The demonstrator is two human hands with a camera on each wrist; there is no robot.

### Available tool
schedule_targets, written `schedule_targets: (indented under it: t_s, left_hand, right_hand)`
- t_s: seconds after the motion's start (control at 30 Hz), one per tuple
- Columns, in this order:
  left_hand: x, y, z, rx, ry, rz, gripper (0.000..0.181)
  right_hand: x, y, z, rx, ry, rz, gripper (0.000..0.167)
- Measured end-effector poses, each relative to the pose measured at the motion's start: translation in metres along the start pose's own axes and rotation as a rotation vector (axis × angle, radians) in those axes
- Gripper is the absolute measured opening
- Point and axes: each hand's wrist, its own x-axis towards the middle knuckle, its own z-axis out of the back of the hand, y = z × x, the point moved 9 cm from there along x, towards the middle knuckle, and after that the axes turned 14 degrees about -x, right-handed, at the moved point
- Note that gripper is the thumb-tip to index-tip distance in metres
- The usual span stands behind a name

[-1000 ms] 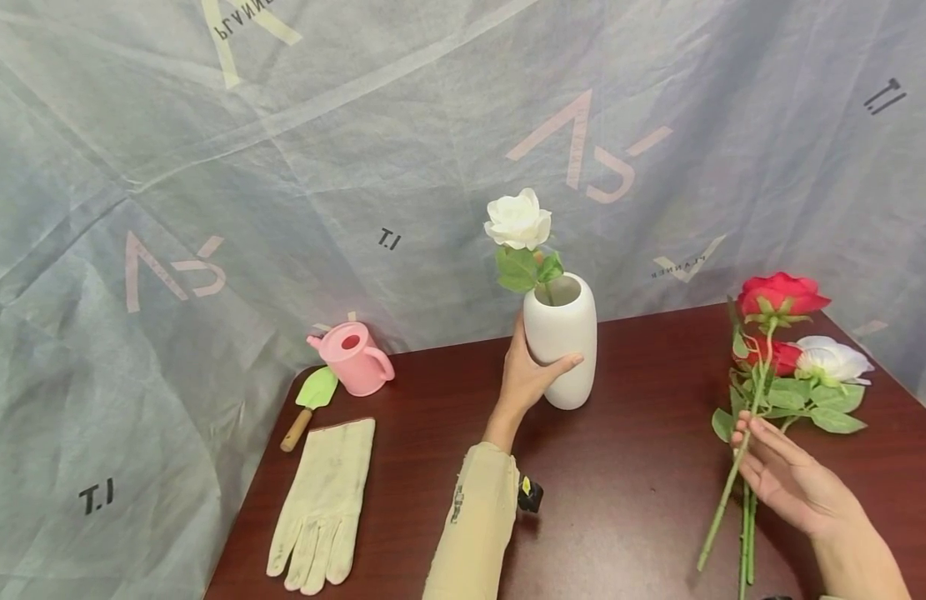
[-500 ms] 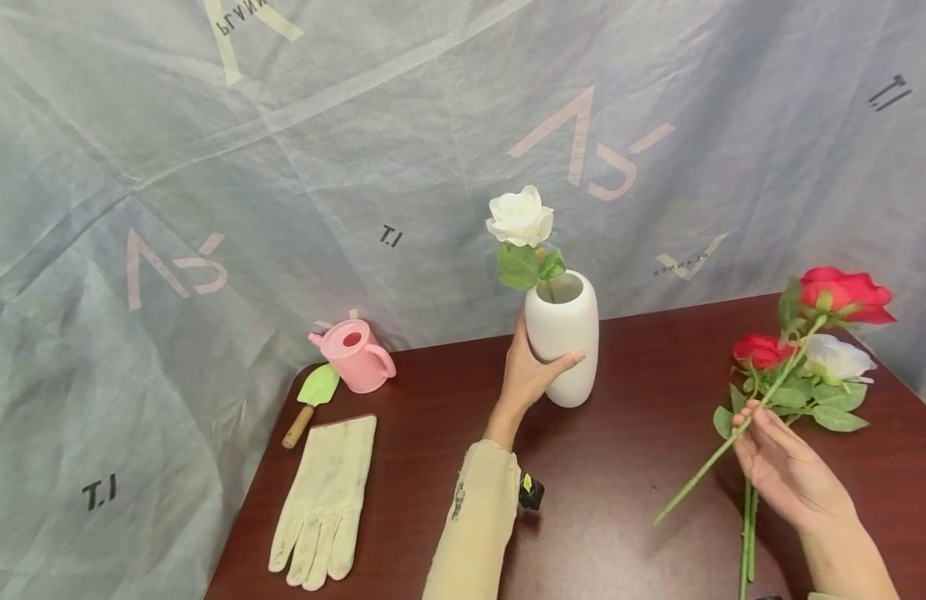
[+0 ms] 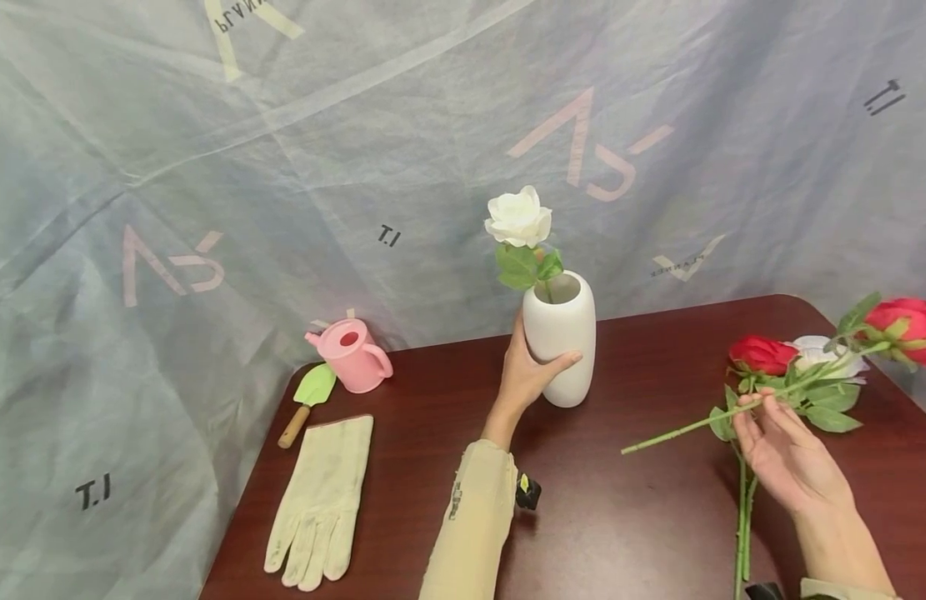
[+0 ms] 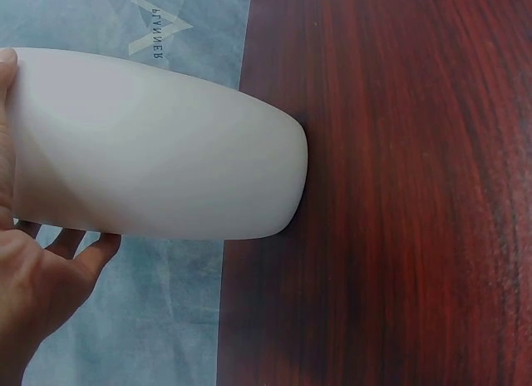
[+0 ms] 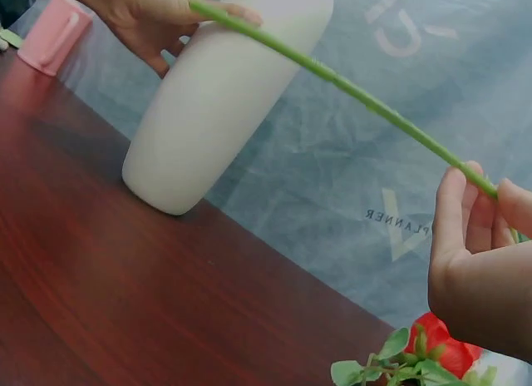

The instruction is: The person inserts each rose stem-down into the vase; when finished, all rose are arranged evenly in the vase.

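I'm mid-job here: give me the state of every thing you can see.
Left hand: gripping the vase
Right hand: pinching the held red rose
Vase: upright on the table
Vase's white rose: standing in it
Held red rose: slanted, outside the vase
Other red rose: lying down
Other white rose: lying down, partly hidden
Watering can: upright
Trowel: lying down
Glove: lying flat

pink watering can [image 3: 353, 358] beside green-bladed trowel [image 3: 312, 392]; pale glove [image 3: 320, 500] in front; printed grey sheet [image 3: 320, 167] behind table [image 3: 620, 517].
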Motion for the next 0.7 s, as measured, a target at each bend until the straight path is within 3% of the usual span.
schedule_targets:
  t_s: [0.33,0.7]
  left_hand:
    - [0.0,-0.001,0.001,0.006,0.005,-0.01,0.099]
    - [0.0,0.0,0.002,0.023,-0.008,-0.013,0.099]
  right_hand:
    - [0.004,0.014,0.007,-0.013,-0.076,0.069,0.053]
    - [0.011,0.026,0.015,0.099,-0.309,0.157,0.035]
